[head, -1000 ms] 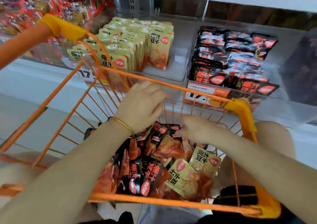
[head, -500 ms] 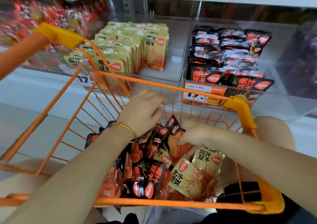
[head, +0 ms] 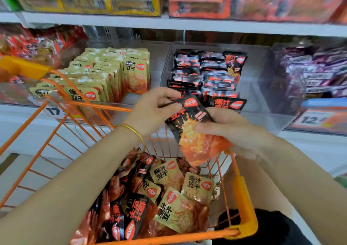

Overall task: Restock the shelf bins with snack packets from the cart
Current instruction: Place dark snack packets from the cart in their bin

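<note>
Fingers on the left hand pinched the top edge of the black packet, right hand gripped its lower half, above the cart and just in front of the matching bin. Mid-transfer, I'd say; next it needed standing upright in front.

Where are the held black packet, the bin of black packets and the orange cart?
Black-and-orange foil snack packet [head: 185,124], head view, printed front.
Clear plastic bin of black packets [head: 262,79], head view, bare right side.
Orange wire cart [head: 242,194], head view, right rim.
</note>
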The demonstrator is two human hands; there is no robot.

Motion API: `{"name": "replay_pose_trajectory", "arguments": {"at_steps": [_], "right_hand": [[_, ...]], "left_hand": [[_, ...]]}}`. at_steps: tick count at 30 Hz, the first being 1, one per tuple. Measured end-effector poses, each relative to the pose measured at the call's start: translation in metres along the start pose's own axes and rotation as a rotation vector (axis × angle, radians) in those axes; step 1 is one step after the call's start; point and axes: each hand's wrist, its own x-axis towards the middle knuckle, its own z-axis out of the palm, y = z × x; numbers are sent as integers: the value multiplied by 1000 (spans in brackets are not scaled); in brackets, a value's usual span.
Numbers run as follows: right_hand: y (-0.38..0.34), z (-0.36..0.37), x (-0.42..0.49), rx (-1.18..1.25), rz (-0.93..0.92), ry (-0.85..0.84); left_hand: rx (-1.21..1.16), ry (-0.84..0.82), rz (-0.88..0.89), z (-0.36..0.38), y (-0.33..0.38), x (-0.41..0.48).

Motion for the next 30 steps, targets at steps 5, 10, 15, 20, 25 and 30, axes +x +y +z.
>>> {"name": "replay_pose_trajectory", "arguments": {"at_steps": [5, 10, 15, 20, 25, 30], "right_hand": [[-22, -64, 7, 413, 28, 403], [-20, -133, 58, 431, 103, 722], [9, -171, 124, 219, 126, 888], [31, -179, 156, -26, 174, 780], [51, -182, 179, -304, 192, 923], [59, -185, 198, -469, 210, 984]], "left_hand": [[192, 172, 147, 26, 25, 44], [621, 71, 292, 53, 16, 71], [867, 11, 334, 73, -2, 78], [938, 49, 313, 80, -17, 75], [937, 63, 336, 81, -21, 77], [929, 73, 332, 82, -23, 77]]}}
